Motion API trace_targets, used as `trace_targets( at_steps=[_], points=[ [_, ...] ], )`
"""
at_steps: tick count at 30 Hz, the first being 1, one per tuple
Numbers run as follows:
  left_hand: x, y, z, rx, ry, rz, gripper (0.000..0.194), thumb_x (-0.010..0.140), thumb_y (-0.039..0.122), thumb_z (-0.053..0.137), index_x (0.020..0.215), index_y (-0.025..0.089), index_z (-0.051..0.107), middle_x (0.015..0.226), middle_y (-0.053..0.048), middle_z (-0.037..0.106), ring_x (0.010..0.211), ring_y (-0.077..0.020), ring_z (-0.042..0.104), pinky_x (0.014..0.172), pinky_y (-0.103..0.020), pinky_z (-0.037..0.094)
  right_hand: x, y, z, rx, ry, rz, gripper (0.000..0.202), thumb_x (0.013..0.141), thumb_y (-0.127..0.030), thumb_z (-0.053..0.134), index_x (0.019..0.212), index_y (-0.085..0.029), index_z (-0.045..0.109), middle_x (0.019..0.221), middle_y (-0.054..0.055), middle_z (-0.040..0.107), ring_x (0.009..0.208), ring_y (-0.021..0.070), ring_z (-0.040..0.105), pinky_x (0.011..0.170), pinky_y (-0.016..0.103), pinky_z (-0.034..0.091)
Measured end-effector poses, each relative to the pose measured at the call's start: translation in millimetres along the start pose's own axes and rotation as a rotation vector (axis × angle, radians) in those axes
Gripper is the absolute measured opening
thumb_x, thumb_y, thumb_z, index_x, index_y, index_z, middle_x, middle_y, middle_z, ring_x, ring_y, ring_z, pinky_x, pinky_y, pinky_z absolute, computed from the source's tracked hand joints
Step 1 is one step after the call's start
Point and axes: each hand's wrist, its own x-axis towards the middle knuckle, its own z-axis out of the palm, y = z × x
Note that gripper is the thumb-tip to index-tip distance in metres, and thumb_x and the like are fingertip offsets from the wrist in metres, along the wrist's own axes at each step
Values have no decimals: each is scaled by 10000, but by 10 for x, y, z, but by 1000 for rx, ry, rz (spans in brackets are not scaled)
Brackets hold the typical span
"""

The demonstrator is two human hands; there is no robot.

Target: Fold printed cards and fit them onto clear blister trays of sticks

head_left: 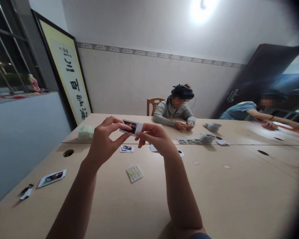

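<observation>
Between my two hands, raised above the table, is a white-bordered photo card [139, 127] with a dark picture. My left hand [107, 136] pinches its left side, one finger lying across the picture. At the other end, my right hand [155, 136] grips the white border between thumb and fingers. Below them a small stack of similar photo cards [127, 148] lies on the table. Nearer to me rests a small pale square pack [135, 173] with a yellowish pattern. A white piece [153, 148] shows partly behind my right hand.
Across the wooden table [149, 205] sits a person in grey [164, 113]; another in blue [241, 111] is at the right. Card stacks [206, 138] stand before them. At left are a pale stack [85, 132], a larger photo packet [52, 177], a crumpled piece [27, 192] and a cable hole [68, 153].
</observation>
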Motion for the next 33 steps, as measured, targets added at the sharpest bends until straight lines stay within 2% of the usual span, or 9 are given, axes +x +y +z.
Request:
trace_targets(
  at_steps=[5,9,16,22,29,31,33],
  points=[
    [-22,84,2,-7,-6,-11,97,890,245,699,939,215,776,933,-48,745,890,-189,692,822,-322,539,-43,-50,13,4,16,-35,218,778,-369,803,750,-189,682,709,-13,693,548,91,640,502,224,486],
    [-35,131,9,0,-10,10,124,894,249,696,946,185,789,926,-60,755,871,-186,701,792,-308,538,-67,-64,40,-2,40,-72,208,764,-374,821,749,-202,705,649,-35,638,548,97,625,506,233,489],
    [-43,171,24,22,-19,22,127,890,196,668,920,160,787,899,-56,760,841,-175,697,764,-288,530,-89,-75,55,-38,64,-105,181,800,-349,784,735,-197,709,657,-28,619,565,100,617,542,249,501],
    [-32,174,34,3,-23,-4,123,883,253,681,884,194,789,880,-45,765,827,-187,700,754,-307,531,-95,-94,53,-62,54,-83,182,813,-352,773,745,-196,710,647,-28,614,565,99,614,531,242,499],
    [-28,191,38,-20,-18,-46,138,873,240,663,790,216,771,831,-22,765,775,-178,694,730,-303,530,-98,-92,65,-56,35,-65,197,792,-368,791,740,-195,712,666,-27,622,574,94,613,547,245,507],
    [-26,202,50,-12,2,-48,129,866,243,668,786,214,766,823,-19,762,770,-178,693,730,-306,531,-94,-87,71,-49,46,-62,202,785,-373,794,738,-194,712,656,-25,635,565,96,624,535,242,504],
    [-25,219,68,4,60,-55,116,868,240,673,800,207,761,824,-19,756,777,-175,691,739,-307,529,-81,-76,77,14,120,-75,222,773,-374,797,710,-193,686,638,-20,659,548,101,648,516,233,501]
  ],
)
